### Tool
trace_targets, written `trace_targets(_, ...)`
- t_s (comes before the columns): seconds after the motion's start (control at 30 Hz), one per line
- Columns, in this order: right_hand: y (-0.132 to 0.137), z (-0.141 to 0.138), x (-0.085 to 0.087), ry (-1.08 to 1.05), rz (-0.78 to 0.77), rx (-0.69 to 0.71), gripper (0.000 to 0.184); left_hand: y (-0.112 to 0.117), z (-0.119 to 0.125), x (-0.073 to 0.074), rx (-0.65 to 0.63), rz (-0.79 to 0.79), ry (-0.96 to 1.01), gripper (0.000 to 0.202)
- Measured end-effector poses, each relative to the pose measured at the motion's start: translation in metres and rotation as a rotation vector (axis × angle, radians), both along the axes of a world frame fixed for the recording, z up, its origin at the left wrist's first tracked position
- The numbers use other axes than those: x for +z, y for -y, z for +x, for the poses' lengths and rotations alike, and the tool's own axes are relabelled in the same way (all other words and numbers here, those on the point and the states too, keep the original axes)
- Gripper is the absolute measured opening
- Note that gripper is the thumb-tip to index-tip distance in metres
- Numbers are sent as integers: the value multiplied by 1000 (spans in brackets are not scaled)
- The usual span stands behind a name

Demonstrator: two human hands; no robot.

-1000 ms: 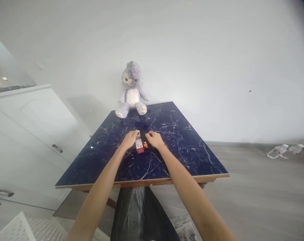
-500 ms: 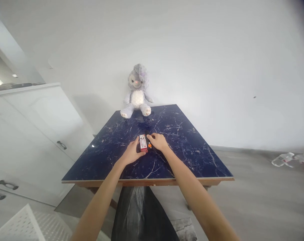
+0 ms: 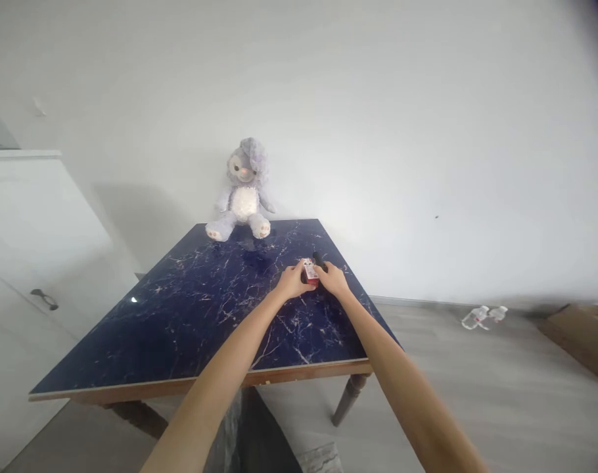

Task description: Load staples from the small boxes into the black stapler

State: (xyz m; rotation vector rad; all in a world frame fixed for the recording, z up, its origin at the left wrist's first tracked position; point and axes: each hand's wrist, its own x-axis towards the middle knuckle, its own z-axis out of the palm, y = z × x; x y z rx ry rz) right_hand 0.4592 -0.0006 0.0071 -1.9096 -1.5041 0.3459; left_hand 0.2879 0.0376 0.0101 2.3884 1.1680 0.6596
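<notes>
A small red and white box (image 3: 310,271) is on the right half of the blue marble-patterned table (image 3: 181,309). My left hand (image 3: 292,281) is closed around the box's left side, with the thumb along its edge. My right hand (image 3: 334,278) grips a slim black object (image 3: 320,260) close against the box's right side. Fingers cover most of the black object, so its kind cannot be told. The thumb of this hand lies at the box's right edge.
A grey plush toy (image 3: 244,190) sits at the table's back edge against the wall. White cabinets (image 3: 33,243) stand at the left. On the floor to the right are clear plastic bottles (image 3: 475,318) and a cardboard box (image 3: 577,335).
Both hands have shifted right across the table with the box and the black object. The view has turned right, bringing the cardboard box into sight. An orange part seen beside the box is now hidden.
</notes>
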Motion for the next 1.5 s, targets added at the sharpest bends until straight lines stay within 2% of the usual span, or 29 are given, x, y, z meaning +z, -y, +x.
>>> trace_targets(0.07,0,22,-3,-2,14,-87,55,-3,39,-2,9,33,-39,95)
trace_targets(0.13,2,35,-8,-28,54,-129,59,-2,63,-6,35,59,-75,100)
trace_targets(0.2,6,41,-13,-50,135,-152,59,0,64,-9,36,91,-100,104)
trace_targets(0.23,8,42,-15,-47,193,-173,58,0,55,-10,29,113,-105,103)
trace_targets(0.27,11,43,-16,-28,265,-204,57,-1,38,-10,26,141,-108,99)
trace_targets(0.33,17,39,-16,41,439,-265,54,-6,-11,-9,82,200,-98,80)
trace_targets(0.4,20,26,-13,95,627,-270,48,-11,-73,-4,240,285,-125,63)
trace_targets(0.47,18,-3,-11,111,775,-164,40,-13,-130,-1,477,346,-150,54)
trace_targets(0.53,12,-46,-9,128,819,26,34,-11,-167,0,687,349,-164,54)
trace_targets(0.6,4,-92,-7,209,744,243,35,-8,-180,-4,712,326,-187,52)
trace_targets(0.63,0,-112,-7,272,676,331,38,-6,-180,-7,677,323,-197,51)
trace_targets(0.7,-7,-141,-8,368,469,397,40,-2,-172,-12,578,324,-221,48)
trace_targets(0.77,-12,-153,-10,415,239,369,37,0,-164,-16,470,301,-262,43)
trace_targets(0.83,-15,-153,-12,427,114,310,37,2,-161,-17,398,275,-298,41)
trace_targets(0.9,-15,-149,-13,429,96,262,44,3,-162,-17,389,276,-307,42)
trace_targets(1.0,-14,-148,-12,419,84,220,55,4,-164,-18,463,292,-324,53)
trace_targets(1.1,-12,-151,-10,423,60,242,45,3,-164,-19,503,215,-391,64)
trace_targets(1.2,-13,-153,-11,474,134,259,43,-1,-164,-22,496,145,-417,75)
trace_targets(1.27,-14,-154,-13,506,172,249,52,-5,-164,-24,519,127,-423,81)
trace_targets(1.4,-15,-154,-16,538,151,197,74,-8,-163,-27,542,92,-438,87)
trace_targets(1.5,-13,-156,-13,630,261,178,86,-7,-163,-27,530,103,-432,88)
